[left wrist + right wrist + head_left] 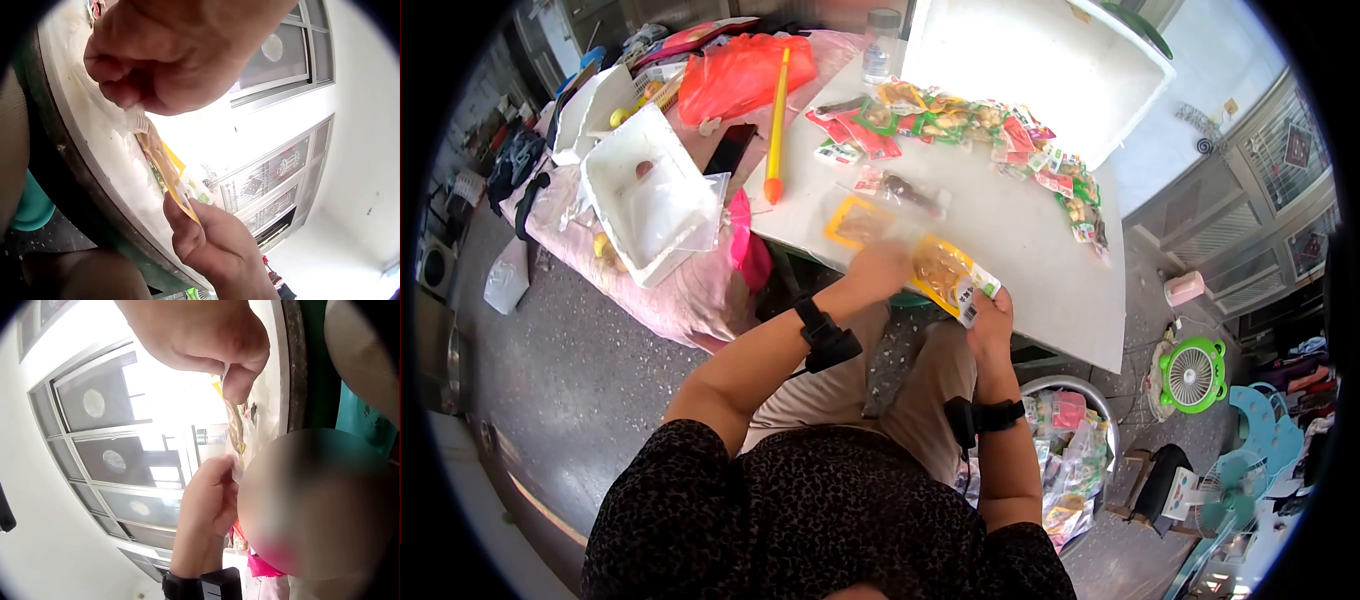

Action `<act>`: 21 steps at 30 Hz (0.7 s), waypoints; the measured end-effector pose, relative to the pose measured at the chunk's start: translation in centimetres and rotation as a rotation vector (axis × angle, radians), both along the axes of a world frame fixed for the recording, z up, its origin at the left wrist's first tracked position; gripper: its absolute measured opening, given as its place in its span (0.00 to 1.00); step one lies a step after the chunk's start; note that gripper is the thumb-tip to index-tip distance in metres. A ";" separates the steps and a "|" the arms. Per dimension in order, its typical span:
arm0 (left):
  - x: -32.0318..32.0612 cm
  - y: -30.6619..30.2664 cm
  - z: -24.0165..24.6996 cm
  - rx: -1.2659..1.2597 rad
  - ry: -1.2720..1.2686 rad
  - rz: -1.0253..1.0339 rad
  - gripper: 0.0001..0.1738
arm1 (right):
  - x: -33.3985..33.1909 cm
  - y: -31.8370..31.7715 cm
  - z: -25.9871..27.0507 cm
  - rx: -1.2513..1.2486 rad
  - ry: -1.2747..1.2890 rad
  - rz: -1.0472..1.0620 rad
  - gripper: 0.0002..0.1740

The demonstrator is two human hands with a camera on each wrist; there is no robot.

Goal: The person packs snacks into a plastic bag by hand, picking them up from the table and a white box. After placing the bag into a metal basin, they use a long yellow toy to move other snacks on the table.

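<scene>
A yellow-edged packet with brown contents is held at the table's near edge. My left hand, blurred in the head view, pinches clear plastic at one end of the packet in the left wrist view. At the opposite end, by the white and green label, my right hand grips the packet between thumb and fingers. The packet hangs between both hands in the right wrist view. Just beyond my left hand lies another yellow-edged packet, with a dark-filled clear packet farther back.
Many small packets curve across the table before a large foam box. A yellow-orange stick and black phone lie left. A metal basin of packets stands below right, near a green fan.
</scene>
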State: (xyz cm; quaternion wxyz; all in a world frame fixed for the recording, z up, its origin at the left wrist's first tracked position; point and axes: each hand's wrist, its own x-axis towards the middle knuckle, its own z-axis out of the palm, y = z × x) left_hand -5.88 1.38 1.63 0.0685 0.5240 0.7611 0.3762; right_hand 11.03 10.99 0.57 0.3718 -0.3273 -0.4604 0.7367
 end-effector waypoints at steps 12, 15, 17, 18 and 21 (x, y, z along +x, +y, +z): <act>2.8 -1.5 2.8 -0.091 0.109 -0.073 0.10 | -5.8 -2.0 0.9 -0.220 -0.074 0.425 0.06; 2.9 -2.3 2.1 -0.028 0.092 -0.011 0.09 | -5.0 -0.6 1.3 -0.050 -0.387 0.524 0.04; 3.1 -2.9 2.1 -0.033 0.068 -0.027 0.09 | -5.0 -0.5 1.3 0.021 -0.486 0.582 0.03; 3.2 -3.0 2.2 -0.034 0.057 -0.036 0.08 | -5.3 -0.5 1.1 0.030 -0.486 0.611 0.03; 3.3 -3.1 2.2 -0.063 0.040 -0.011 0.08 | -6.7 -1.6 -0.3 -0.066 -0.387 0.558 0.04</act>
